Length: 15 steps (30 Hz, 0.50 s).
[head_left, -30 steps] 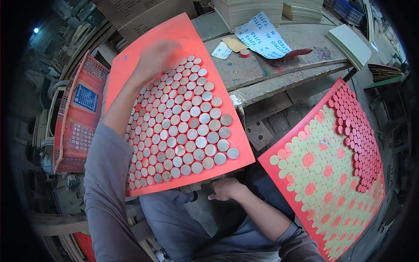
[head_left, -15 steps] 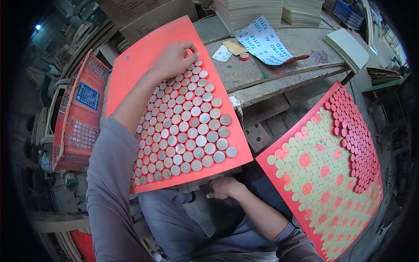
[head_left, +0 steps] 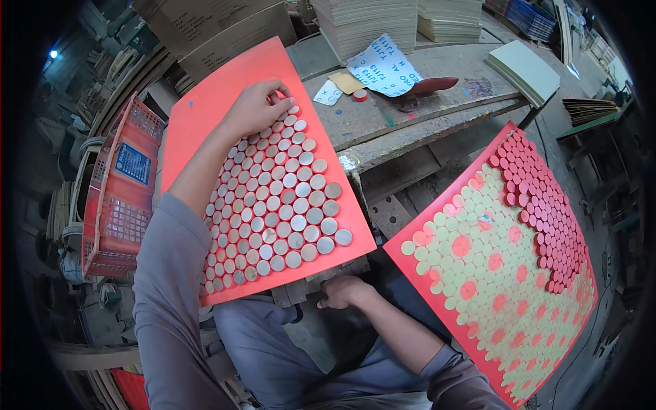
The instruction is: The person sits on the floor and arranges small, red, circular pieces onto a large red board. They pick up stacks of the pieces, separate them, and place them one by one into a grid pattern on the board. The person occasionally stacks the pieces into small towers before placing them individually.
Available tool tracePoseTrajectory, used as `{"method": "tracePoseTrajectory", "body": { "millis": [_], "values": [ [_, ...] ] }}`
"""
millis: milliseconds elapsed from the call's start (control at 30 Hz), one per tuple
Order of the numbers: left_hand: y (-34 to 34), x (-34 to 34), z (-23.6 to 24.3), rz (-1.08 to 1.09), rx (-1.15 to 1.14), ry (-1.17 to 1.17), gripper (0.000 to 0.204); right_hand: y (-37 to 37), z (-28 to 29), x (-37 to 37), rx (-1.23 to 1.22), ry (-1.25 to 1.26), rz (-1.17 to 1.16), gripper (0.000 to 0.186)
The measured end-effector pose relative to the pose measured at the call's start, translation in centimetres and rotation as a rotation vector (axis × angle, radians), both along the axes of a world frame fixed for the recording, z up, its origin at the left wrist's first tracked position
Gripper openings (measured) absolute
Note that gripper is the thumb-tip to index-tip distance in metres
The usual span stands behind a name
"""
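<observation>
Discs (head_left: 273,203) sit packed on red board (head_left: 225,75). Left hand (head_left: 256,109) curled at their far edge, sharp now, blurred 1 s ago; grip unclear. Right hand (head_left: 346,292) below board, half-curled, can't tell if holding.

Round discs (head_left: 273,203) partly hidden beneath the left hand (head_left: 256,109), its grip too obscured to tell, cardboard boxes (head_left: 229,35) beyond it cut off above, right hand (head_left: 347,292) curled, some fingers unseen
</observation>
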<state>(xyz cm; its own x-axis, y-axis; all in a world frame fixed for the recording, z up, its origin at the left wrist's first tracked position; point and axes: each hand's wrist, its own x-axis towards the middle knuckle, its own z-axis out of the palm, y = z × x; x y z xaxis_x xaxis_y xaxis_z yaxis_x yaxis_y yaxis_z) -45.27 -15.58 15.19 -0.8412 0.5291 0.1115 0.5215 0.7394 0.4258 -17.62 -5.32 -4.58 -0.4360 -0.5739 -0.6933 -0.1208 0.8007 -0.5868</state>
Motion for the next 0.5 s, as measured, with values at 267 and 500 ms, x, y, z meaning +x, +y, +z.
{"method": "tracePoseTrajectory", "body": {
  "millis": [267,500],
  "values": [
    [3.0,1.5,1.5,-0.128,0.096,0.295,0.039,0.6,-0.9,0.3,-0.031,0.072,-0.097,0.055],
    [9.4,3.6,3.2,-0.058,0.248,0.138,0.039,0.0,-2.4,1.0,-0.051,0.104,-0.090,0.055]
  ]
}}
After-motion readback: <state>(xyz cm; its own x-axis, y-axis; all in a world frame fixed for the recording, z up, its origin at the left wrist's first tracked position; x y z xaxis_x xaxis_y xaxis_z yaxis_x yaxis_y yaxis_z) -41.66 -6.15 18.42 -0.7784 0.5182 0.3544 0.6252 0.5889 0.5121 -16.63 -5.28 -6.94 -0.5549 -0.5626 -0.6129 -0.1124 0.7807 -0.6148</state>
